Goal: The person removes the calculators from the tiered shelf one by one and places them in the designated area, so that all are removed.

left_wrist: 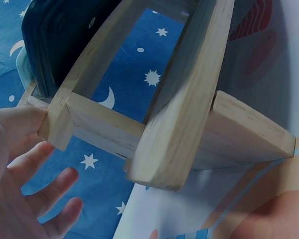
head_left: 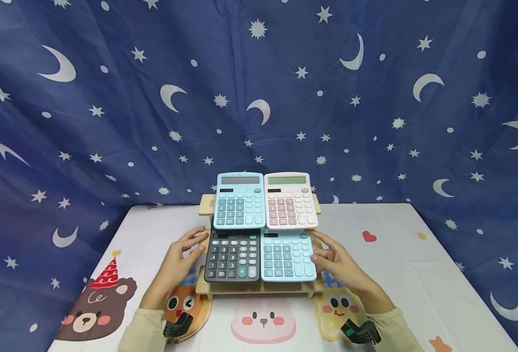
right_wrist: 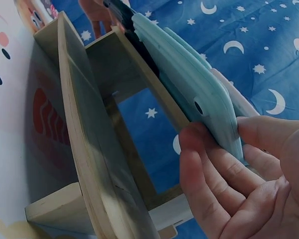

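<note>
Four calculators lean in two rows on a wooden stand (head_left: 259, 288). The lower row has a black calculator (head_left: 234, 256) at left and a light blue calculator (head_left: 288, 256) at right. Above them sit another light blue calculator (head_left: 240, 200) and a white-and-pink calculator (head_left: 291, 200). My right hand (head_left: 344, 266) pinches the lower light blue calculator by its right edge, thumb on one face and fingers on the other. At the stand's left end, my left hand (head_left: 175, 264) has its fingers loosely spread, thumb and forefinger right at the wooden rail (left_wrist: 60, 124).
A white cloth with cartoon prints (head_left: 263, 322) covers the table. Behind it hangs a dark blue curtain (head_left: 259, 98) with moons and stars. Small black devices (head_left: 360, 332) are strapped at both wrists.
</note>
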`<state>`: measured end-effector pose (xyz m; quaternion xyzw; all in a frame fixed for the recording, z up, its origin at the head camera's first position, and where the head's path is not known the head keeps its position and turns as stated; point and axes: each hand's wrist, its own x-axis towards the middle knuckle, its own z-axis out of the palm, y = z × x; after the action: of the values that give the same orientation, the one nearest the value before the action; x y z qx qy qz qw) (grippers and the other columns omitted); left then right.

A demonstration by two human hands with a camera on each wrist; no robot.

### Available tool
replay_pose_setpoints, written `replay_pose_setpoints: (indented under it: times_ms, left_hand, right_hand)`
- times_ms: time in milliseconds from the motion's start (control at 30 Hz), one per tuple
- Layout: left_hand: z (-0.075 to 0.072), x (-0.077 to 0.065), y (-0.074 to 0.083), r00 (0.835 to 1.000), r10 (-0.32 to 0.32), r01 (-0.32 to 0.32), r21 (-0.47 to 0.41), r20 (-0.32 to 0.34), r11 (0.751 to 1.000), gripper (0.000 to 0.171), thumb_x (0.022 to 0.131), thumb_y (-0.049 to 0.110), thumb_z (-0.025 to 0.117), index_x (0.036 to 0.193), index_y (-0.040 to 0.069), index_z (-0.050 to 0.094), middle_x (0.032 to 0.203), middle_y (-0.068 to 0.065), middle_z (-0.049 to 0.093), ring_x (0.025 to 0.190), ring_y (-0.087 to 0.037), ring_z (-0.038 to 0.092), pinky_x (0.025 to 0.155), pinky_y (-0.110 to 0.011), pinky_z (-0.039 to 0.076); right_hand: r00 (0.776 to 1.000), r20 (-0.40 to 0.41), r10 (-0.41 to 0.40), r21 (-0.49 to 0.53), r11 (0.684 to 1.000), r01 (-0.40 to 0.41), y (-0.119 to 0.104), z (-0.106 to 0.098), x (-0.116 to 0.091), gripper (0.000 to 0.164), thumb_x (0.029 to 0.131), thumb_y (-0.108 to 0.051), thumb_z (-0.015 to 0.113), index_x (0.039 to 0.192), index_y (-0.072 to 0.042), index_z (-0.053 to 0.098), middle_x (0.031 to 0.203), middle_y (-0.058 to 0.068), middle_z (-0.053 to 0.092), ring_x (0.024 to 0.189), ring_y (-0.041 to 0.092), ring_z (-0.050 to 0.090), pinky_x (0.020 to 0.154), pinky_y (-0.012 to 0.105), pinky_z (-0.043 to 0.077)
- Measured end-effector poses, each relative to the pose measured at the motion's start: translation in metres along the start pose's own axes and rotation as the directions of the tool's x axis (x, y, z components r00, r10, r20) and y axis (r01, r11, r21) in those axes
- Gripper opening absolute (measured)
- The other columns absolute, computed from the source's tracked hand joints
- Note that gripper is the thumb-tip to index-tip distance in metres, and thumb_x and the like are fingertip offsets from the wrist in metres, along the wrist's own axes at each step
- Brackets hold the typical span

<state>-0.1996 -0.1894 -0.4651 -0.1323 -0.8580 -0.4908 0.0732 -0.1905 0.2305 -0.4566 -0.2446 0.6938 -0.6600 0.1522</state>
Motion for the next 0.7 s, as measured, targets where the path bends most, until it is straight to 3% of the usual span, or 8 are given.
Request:
replay_pose_setpoints:
  times_ms: [467, 700]
  left_hand:
    - [0.002, 0.001, 0.000, 1.000, 0.000, 0.000, 0.003, -0.013, 1.000, 0.039, 0.101, 0.015, 0.061, 0.135, -0.003, 0.062, 0.153, -0.018, 0.050, 0.146, -0.044, 0.040, 0.107, -0.070, 0.039]
    - [0.002, 0.000, 0.001, 1.000, 0.000, 0.000, 0.008, -0.014, 1.000, 0.039, 0.101, 0.015, 0.061, 0.135, -0.003, 0.062, 0.153, -0.020, 0.050, 0.146, -0.044, 0.040, 0.106, -0.069, 0.039]
  right_hand:
    - [0.998, 0.008, 0.061, 0.097, 0.993, -0.062, -0.001, -0.008, -0.002, 0.068, 0.104, -0.003, 0.050, 0.161, -0.001, 0.013, 0.115, -0.003, 0.077, 0.093, 0.017, 0.077, 0.071, 0.032, 0.062]
    - [0.998, 0.011, 0.065, 0.170, 0.983, -0.066, -0.003, -0.015, -0.009, 0.067, 0.102, -0.001, 0.053, 0.160, -0.003, 0.019, 0.119, 0.000, 0.076, 0.103, 0.019, 0.075, 0.080, 0.036, 0.062]
